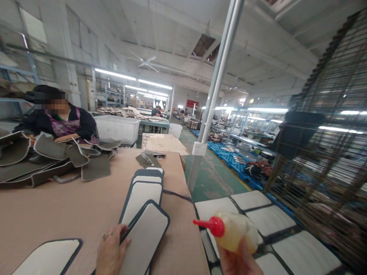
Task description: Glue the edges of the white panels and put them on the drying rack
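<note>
My left hand point(110, 250) grips the left edge of a flat white panel point(146, 235) with rounded corners and a dark border. This panel lies tilted over a stack of similar panels point(145, 194) on the table. In my right hand point(236, 261) is a squeeze bottle point(237, 231) of pale yellow liquid, its red nozzle pointing left, held beyond the table's right edge. A further white panel point(50, 259) lies at the lower left, apart from the stack.
Dark grey sheet pieces point(54, 156) are heaped on the table point(71, 210) at the left, where a person in an apron point(67, 124) sits. More white panels point(269, 219) lie low at the right, beside a wire rack point(329, 152). A metal post point(213, 88) rises past the table's corner.
</note>
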{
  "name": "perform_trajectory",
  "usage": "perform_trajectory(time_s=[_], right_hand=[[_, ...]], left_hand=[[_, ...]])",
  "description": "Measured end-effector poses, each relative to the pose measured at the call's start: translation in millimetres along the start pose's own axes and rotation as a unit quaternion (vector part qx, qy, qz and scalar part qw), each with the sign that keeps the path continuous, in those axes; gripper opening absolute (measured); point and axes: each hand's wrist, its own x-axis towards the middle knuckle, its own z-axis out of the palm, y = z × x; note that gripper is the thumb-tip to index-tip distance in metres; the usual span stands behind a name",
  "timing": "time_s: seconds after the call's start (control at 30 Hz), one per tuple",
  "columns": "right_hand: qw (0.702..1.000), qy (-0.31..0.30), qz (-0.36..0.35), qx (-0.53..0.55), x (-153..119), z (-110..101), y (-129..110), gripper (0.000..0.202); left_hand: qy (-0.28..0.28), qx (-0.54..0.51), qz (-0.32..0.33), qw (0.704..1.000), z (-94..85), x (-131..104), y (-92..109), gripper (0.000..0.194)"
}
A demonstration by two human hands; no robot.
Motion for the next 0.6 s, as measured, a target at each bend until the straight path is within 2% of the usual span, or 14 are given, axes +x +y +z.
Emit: perform_trajectory(time_s=[0.13,0.27,0.37,0.47,0.6], right_hand=[[0.999,-0.016,-0.021,-0.034,1,3,-4,0.032],[0.999,-0.026,-0.01,-0.022,-4,10,-8,0.027],[0.999,-0.038,0.0,-0.025,-7,9,-12,0.023],[0.998,-0.049,0.01,-0.031,-9,6,-17,0.025],[0.999,-0.032,0.005,-0.029,-15,13,-18,0.036]], left_hand=[[-0.072,-0.073,-0.027,0.994,-6.0,-9,1,0.033],[-0.107,-0.136,0.009,0.985,-16.4,-4,7,0.039],[-0.191,-0.15,0.036,0.969,-26.2,-3,5,0.039],[-0.267,-0.092,0.062,0.957,-27.4,-13,-6,0.037],[-0.249,0.094,0.068,0.961,-13.3,-40,-22,0.047]])
